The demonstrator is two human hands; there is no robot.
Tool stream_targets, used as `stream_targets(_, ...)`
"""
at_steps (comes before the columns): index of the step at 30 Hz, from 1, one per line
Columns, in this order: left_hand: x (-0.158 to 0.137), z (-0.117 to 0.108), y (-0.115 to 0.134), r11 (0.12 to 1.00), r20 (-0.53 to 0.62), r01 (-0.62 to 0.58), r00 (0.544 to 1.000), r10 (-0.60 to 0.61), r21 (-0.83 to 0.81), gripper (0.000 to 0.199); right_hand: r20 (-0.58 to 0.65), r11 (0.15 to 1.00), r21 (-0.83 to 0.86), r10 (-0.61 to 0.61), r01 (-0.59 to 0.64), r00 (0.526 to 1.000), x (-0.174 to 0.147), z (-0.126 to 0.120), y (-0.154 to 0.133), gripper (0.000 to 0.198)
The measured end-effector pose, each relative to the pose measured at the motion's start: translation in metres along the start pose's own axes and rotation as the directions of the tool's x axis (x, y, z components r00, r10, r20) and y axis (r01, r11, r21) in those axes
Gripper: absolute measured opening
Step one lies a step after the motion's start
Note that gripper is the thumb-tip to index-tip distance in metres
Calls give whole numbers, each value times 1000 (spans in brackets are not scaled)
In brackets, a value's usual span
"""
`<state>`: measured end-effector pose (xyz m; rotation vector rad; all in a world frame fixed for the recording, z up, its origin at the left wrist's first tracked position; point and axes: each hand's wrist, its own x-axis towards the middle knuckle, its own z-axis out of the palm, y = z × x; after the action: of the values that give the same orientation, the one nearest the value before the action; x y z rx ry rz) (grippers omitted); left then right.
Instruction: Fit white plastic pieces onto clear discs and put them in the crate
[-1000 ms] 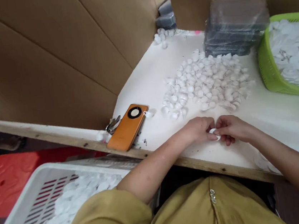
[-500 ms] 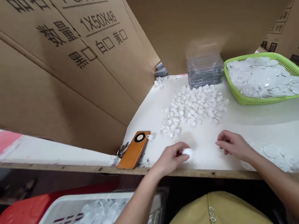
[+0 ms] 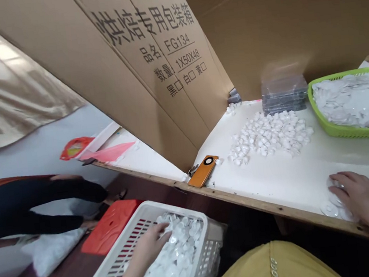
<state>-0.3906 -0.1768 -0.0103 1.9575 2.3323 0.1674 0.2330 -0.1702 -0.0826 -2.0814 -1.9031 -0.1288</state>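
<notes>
My left hand (image 3: 150, 245) is over the white plastic basket (image 3: 205, 225), thumb and fingers apart with nothing seen between them. Beneath it, the basket holds a heap of small white and clear round plastic pieces (image 3: 172, 264). On the table near its front edge, my right hand (image 3: 360, 192) closes its thumb and fingers on a clear plastic disc (image 3: 332, 182), partly hidden by the fingers. More clear discs (image 3: 330, 209) lie just below that hand. A pile of small white plastic caps (image 3: 271, 135) is spread farther back on the table.
A green basket (image 3: 328, 130) full of white flat discs stands at right. Stacked clear-wrapped packs (image 3: 282, 96) sit behind the caps. An orange phone (image 3: 203, 172) lies by the cardboard wall (image 3: 183, 125). A red stool (image 3: 111, 227) and a bending person (image 3: 38, 204) are at left.
My left hand has left the table with its white round piece and is now over the basket, opened. My right hand has moved right onto the clear discs. The view has turned left.
</notes>
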Motion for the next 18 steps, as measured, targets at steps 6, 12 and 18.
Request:
stream_targets(6, 26, 31, 156, 853, -285, -443, 885, 367, -276, 30, -25, 998, 54, 32, -31, 999, 3, 4, 3, 43)
stream_targets(12, 47, 51, 259, 739, -241, -607, 794, 558, -292, 32, 87, 983, 121, 125, -135, 988, 5, -2, 4, 41)
stream_targets(18, 56, 59, 280, 780, -58, -539, 832, 551, -317, 43, 47, 991, 56, 123, -126, 991, 5, -4, 0, 53)
